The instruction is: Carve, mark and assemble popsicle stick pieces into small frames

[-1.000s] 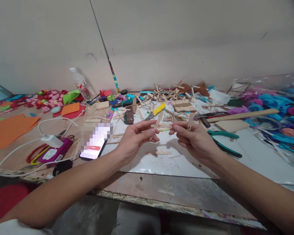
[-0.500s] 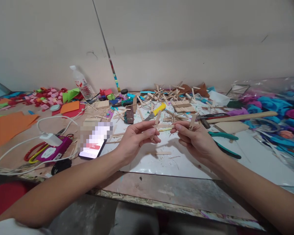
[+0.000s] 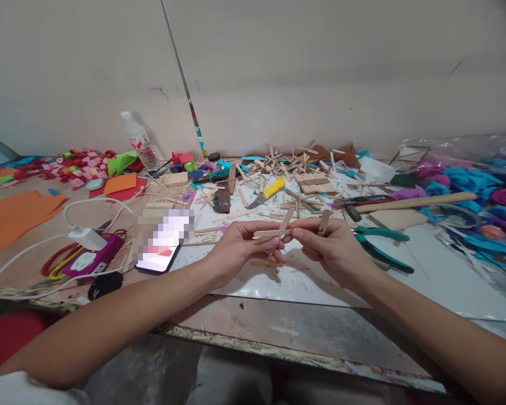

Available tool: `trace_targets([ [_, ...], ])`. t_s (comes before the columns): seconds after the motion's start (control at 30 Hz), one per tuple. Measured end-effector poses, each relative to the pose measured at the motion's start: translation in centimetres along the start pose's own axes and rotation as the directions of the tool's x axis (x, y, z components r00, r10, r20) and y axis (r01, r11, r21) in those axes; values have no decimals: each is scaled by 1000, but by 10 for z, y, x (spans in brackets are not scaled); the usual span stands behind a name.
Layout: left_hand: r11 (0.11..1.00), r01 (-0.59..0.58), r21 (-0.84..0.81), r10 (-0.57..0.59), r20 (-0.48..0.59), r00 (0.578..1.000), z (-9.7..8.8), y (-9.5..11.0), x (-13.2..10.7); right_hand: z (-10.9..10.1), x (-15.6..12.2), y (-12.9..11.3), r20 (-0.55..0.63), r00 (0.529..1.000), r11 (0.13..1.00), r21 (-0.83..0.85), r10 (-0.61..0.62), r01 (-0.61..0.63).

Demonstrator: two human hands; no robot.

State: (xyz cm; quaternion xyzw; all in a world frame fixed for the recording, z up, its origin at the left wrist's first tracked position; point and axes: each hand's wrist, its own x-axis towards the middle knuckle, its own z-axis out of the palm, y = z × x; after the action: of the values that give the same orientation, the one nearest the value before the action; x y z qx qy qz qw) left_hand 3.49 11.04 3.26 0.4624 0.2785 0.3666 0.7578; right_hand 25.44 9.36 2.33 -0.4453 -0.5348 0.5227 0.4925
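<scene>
My left hand [image 3: 248, 244] pinches a wooden craft stick [image 3: 285, 222], which stands slanted up between thumb and fingers. A second craft stick [image 3: 267, 232] lies across it, making a cross, and its right end meets the fingertips of my right hand [image 3: 322, 242]. Out of that hand's fingers rises another short, notched stick piece [image 3: 324, 223]. Both hands are closed and almost touch, held over a white board [image 3: 253, 287]. Beneath them a loose stick [image 3: 263, 262] lies on the board. How the crossed sticks join is partly hidden by the fingers.
Beyond the hands lie a yellow utility knife [image 3: 274, 188], a pile of craft sticks [image 3: 287, 166] and a hammer [image 3: 417, 201]. Green-handled pliers [image 3: 383, 253] rest by my right wrist. Left are a phone [image 3: 162, 247], a purple power block [image 3: 95, 256] with cables, and a water bottle [image 3: 139, 140].
My hands have come closer together and slightly lower. The crosswise stick now overlaps the slanted stick in my left hand, with its left end past it.
</scene>
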Motion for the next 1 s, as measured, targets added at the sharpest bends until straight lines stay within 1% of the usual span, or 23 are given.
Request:
trace_targets([
  [0.07,999,-18,45,19,-19,1000,0,-1,0,1,-2,-1,-7,1000,1000,-28,-6,6],
  [0.13,988,-89,125,98,-67,993,-1,0,1,4,-3,-4,-40,999,998,-55,-13,11],
  [0.23,941,-212,263,256,-142,956,-2,1,2,8,-3,-8,-113,993,997,-79,-16,7],
  [0.27,924,-238,299,294,-158,943,-3,2,2,10,-3,-9,-129,991,996,-88,-20,8],
  [0.33,899,-254,356,334,-183,925,-4,4,2,11,-4,-9,-132,990,993,-115,-38,23],
  [0.4,882,-244,404,348,-206,915,-5,5,3,11,-4,-8,-107,993,989,-143,-54,39],
  [0.47,877,-237,418,350,-217,911,-6,6,3,9,-5,-7,-76,996,991,-126,-54,44],
  [0.57,884,-256,392,356,-207,911,-6,6,4,7,-5,-7,-47,999,1000,13,-19,20],
  [0.63,870,-293,397,385,-174,907,-5,7,3,5,-4,-10,-30,999,993,112,29,-26],
  [0.67,849,-325,416,414,-143,899,-4,7,2,5,-4,-12,-19,998,988,145,60,-57],
  [0.73,791,-393,470,478,-73,875,-3,8,-1,4,-3,-16,5,993,976,182,119,-118],
  [0.8,751,-424,506,510,-37,859,-1,8,-3,5,-4,-19,37,988,967,201,150,-154],
  [0.83,752,-419,509,507,-40,861,0,8,-4,6,-4,-20,55,986,964,209,155,-163],
  [0.93,800,-368,475,462,-94,882,0,8,-5,8,-6,-22,97,984,960,223,149,-167],
  [1.0,831,-330,447,428,-137,893,-1,8,-4,10,-6,-23,84,985,957,239,150,-166],
])
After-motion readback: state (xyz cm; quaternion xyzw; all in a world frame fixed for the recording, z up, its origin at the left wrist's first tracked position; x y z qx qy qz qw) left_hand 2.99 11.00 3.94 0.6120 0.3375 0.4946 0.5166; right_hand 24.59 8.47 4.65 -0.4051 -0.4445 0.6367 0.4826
